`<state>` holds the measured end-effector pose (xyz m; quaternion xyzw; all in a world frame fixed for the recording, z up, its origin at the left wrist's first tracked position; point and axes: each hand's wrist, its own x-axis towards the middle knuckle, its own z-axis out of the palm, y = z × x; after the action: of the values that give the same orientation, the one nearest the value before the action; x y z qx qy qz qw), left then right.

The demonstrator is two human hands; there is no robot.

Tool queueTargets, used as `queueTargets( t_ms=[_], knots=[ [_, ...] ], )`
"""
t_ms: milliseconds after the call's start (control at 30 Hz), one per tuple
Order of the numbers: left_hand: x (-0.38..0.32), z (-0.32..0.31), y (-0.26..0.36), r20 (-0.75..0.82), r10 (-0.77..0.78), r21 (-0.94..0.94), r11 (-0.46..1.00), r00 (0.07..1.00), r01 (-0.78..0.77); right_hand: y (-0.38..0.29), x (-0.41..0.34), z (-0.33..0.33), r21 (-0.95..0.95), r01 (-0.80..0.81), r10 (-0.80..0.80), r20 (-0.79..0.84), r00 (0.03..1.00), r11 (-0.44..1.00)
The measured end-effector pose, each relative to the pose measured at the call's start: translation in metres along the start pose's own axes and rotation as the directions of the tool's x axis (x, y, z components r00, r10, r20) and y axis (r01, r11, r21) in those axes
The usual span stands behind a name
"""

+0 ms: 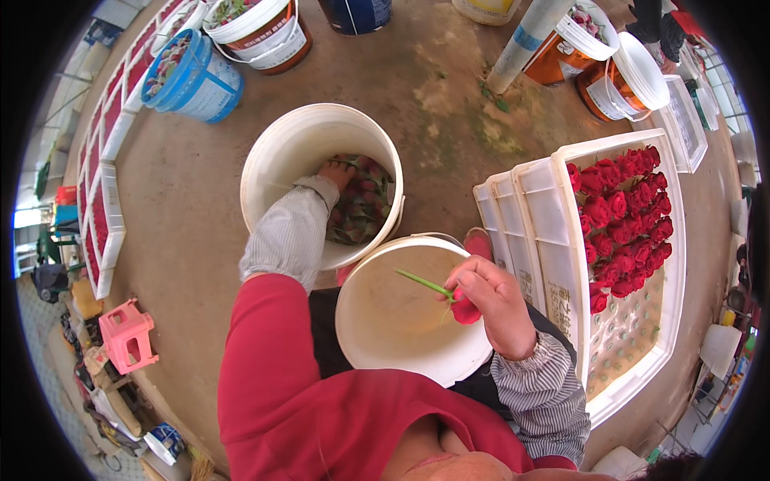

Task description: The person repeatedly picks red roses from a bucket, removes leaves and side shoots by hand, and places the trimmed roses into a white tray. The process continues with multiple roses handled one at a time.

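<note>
My left hand [338, 173] reaches down into a tall white plastic bucket [264, 156]. It touches a heap of red rosebuds with green leaves [364, 207] at the bottom; whether its fingers grip one is hard to see. Over a second white bucket [403, 327], set between my legs, my right hand [490, 294] pinches a red rose [466, 311] at its head. The rose's short green stem points up and left. To the right, a white plastic crate [674, 337] on top of a tilted-looking stack holds rows of red roses [622, 219]; its near part shows bare slots.
A blue bucket [213, 87] and a brown-and-white bucket [271, 42] of flowers stand far left, near white crates of roses [111, 198]. A pole [523, 45] rises near orange buckets [613, 90]. A pink stool [127, 337] is at left. Another person's legs [652, 27] show far right.
</note>
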<state>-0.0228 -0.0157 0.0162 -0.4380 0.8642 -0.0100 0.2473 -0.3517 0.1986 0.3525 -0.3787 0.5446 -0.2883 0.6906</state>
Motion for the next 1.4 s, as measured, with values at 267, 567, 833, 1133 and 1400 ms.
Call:
queueTargets(
  t_ms=[267,567,833,1133,1400],
  knots=[
    [-0.142,-0.221,0.005,-0.397,-0.307,-0.843,0.494,0.865,-0.212,0.004,0.007,0.018,-0.056,0.185,-0.184,0.019,0.983,0.981],
    [-0.231,-0.275,0.109,-0.597,-0.205,-0.773,0.405,0.776,-0.488,0.014,0.014,0.022,-0.005,0.314,-0.313,0.036,0.949,0.95],
    [-0.215,-0.25,0.129,-0.39,-0.341,-0.862,-0.192,0.855,-0.469,0.011,0.01,0.022,-0.201,0.37,-0.38,-0.011,0.925,0.907],
    [-0.202,-0.253,0.133,-0.602,-0.391,-0.787,0.145,0.696,-0.599,0.011,0.012,0.021,-0.273,0.35,-0.371,-0.031,0.928,0.896],
    [-0.2,-0.249,0.134,-0.458,-0.286,-0.859,-0.104,0.842,-0.502,0.014,0.012,0.019,-0.354,0.394,-0.412,0.028,0.911,0.848]
  ],
)
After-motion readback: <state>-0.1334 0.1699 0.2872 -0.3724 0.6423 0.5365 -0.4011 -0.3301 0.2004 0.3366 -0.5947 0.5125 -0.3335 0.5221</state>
